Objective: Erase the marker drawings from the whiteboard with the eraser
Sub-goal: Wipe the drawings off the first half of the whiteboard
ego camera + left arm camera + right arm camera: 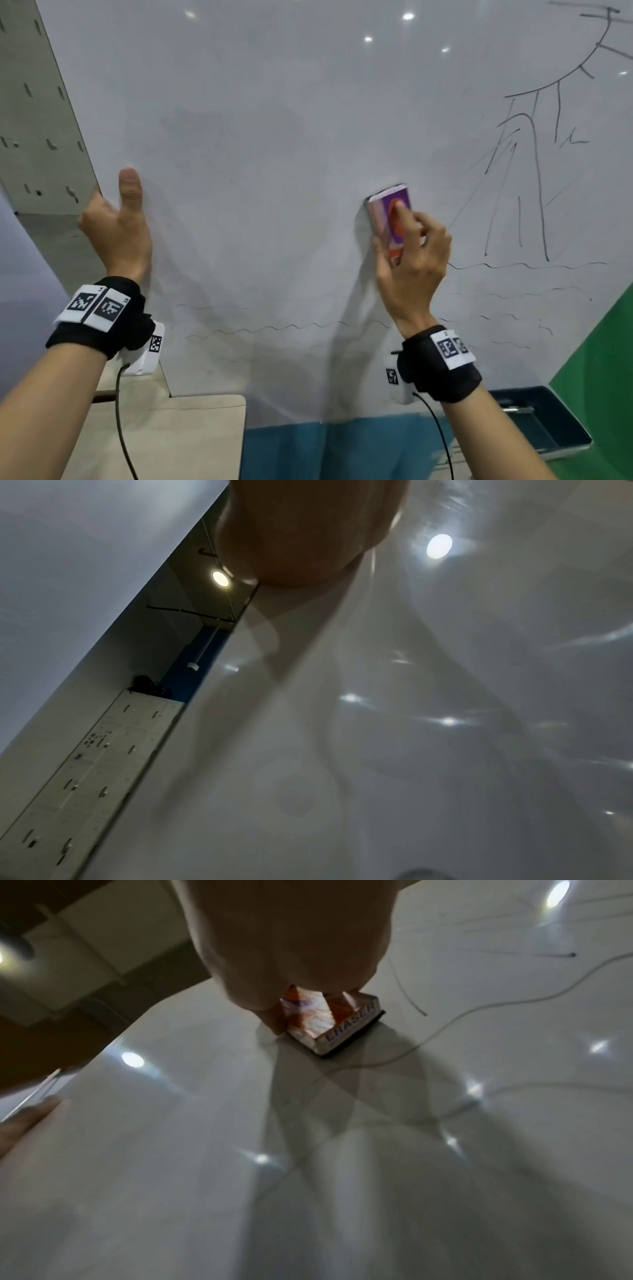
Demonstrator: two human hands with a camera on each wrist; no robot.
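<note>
The whiteboard (260,113) fills the head view. My right hand (412,250) grips a purple and orange eraser (388,214) and presses its dark felt flat against the board near the middle. In the right wrist view the eraser (334,1022) shows the word ERASER on its side. Black marker drawings (534,164) of a sun, peaks and sloping lines stay on the right side, and wavy lines (291,328) run along the bottom. My left hand (114,222) holds the board's left edge, thumb flat on the front, fingers curled behind.
A grey pegboard panel (37,113) stands left of the board. Below sit a beige table (161,435) and a dark blue tray (548,425) at the lower right, beside a green surface (603,370). The board's left half shows only faint smears.
</note>
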